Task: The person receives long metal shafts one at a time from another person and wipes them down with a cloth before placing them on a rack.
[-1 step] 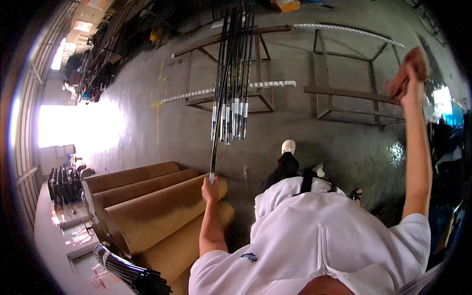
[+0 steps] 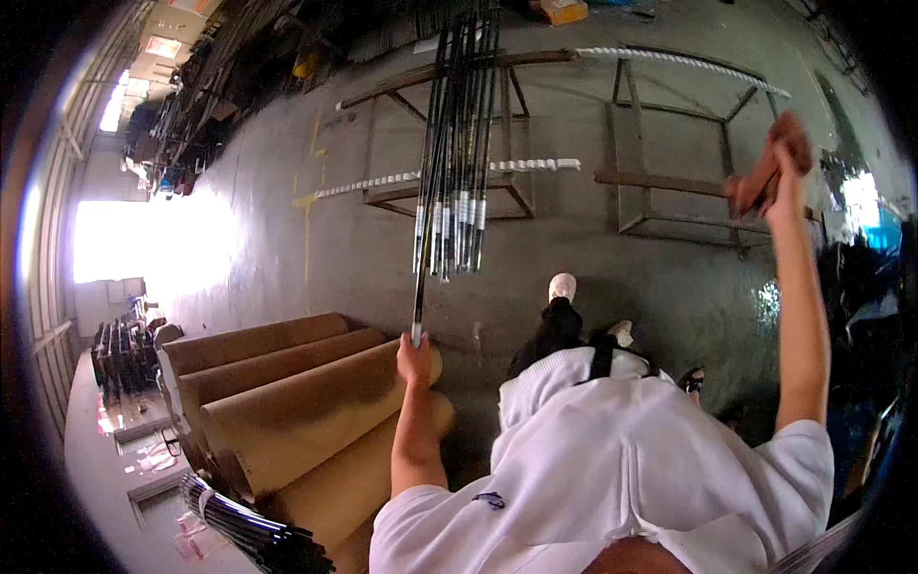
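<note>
My left hand [image 2: 414, 364] is closed around the pale near end of a slim black rod [image 2: 420, 292], which points away from me. Its far part runs over a row of similar black rods [image 2: 461, 143] with whitish bands near their close ends. They rest across a brown bar and a white spiral-wrapped bar [image 2: 531, 165] of a metal stand. Out to the far right, my right hand [image 2: 786, 191] is closed on a crumpled reddish-brown thing [image 2: 760, 180], perhaps a cloth; its kind is not clear. That hand is over the end of a second stand, and whether it touches the stand I cannot tell.
The second metal stand [image 2: 669, 182] has a brown near bar and a wrapped far bar. Large brown rolls [image 2: 287, 392] lie at the left. Beside them, a tied bundle of black rods [image 2: 253, 521] lies on a white table [image 2: 96, 478]. A yellow box [image 2: 562, 11] sits far ahead.
My right hand has moved left and a little nearer with the reddish-brown thing. My left hand has shifted slightly forward with the rod.
</note>
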Available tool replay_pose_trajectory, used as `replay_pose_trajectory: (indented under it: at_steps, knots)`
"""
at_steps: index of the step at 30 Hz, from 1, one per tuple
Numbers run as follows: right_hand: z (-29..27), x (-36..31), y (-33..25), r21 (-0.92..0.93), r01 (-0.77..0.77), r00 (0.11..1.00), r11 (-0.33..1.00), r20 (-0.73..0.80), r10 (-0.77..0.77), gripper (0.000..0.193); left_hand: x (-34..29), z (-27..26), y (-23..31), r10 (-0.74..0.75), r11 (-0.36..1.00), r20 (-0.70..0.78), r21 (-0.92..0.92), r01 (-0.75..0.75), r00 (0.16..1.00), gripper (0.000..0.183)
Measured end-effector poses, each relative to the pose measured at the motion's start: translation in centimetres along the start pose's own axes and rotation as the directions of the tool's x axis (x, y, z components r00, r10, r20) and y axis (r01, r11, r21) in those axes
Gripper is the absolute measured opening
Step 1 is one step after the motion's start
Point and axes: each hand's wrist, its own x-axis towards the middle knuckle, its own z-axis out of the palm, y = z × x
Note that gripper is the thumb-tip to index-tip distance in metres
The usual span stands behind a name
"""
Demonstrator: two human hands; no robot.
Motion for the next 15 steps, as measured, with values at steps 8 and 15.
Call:
replay_pose_trajectory:
  at_steps: [8, 15]
  knots:
    - [-5.6, -11.9, 12.3, -0.315, -0.375, 0.927, 0.872, -0.117, 0.357, 0.044, 16.5, 6.1, 6.4, -0.080, 0.997, -0.044, -0.002, 0.080, 0.996, 0.036]
    - [-9.9, -15.5, 14.0, -0.436, -0.407, 0.913, 0.803, -0.216, 0.345, 0.035, 26.1, 11.3, 6.3, 0.024, 0.997, 0.009, -0.069, -0.024, 1.000, 0.031]
